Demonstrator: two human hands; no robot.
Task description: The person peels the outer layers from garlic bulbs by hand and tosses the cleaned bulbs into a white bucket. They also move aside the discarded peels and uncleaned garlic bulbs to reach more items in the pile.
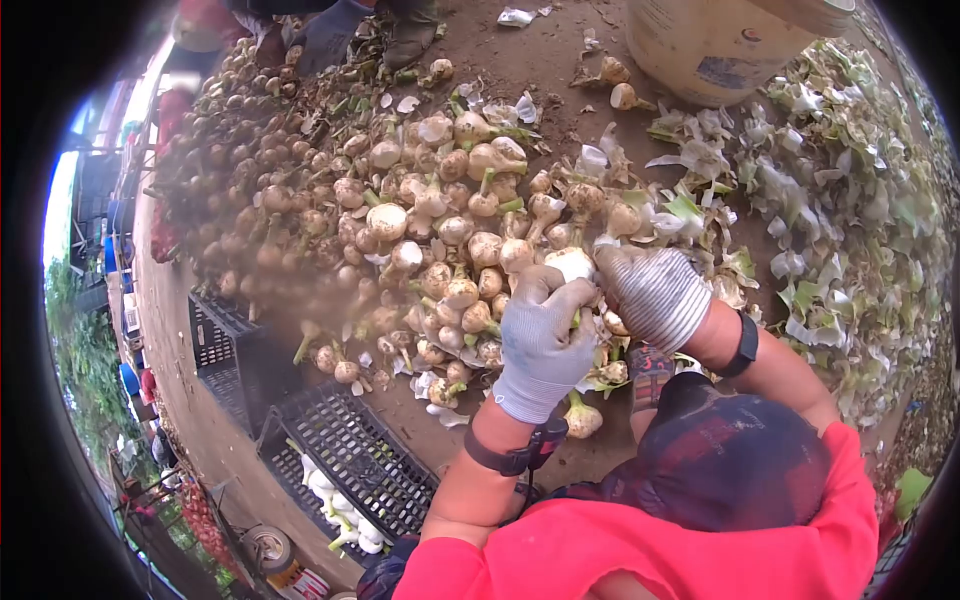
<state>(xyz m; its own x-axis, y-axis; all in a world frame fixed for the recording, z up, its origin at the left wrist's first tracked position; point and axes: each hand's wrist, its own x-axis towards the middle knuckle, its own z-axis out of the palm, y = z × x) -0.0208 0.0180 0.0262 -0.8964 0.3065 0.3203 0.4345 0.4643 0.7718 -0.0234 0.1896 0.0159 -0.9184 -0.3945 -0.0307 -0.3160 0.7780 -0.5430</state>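
Between my two gloved hands is a garlic bulb (570, 263), its top side bare and white. My left hand (545, 335), in a light grey glove, is closed around its near side. From the right, my right hand (650, 290), in a dirtier striped glove, has its fingers bent against the bulb; the fingertips are partly hidden. Just beyond my hands spreads a large heap of soil-stained garlic bulbs (460, 235), some with stems. A single garlic bulb (582, 418) lies on the ground beside my left wrist.
A black crate (360, 440) at lower left holds peeled white garlic (340, 505); another black crate (222, 345) stands behind it. A bucket (715, 55) is at the top right. Peeled skins (840, 220) cover the right side. Another person's gloved hand (330, 35) shows at the top.
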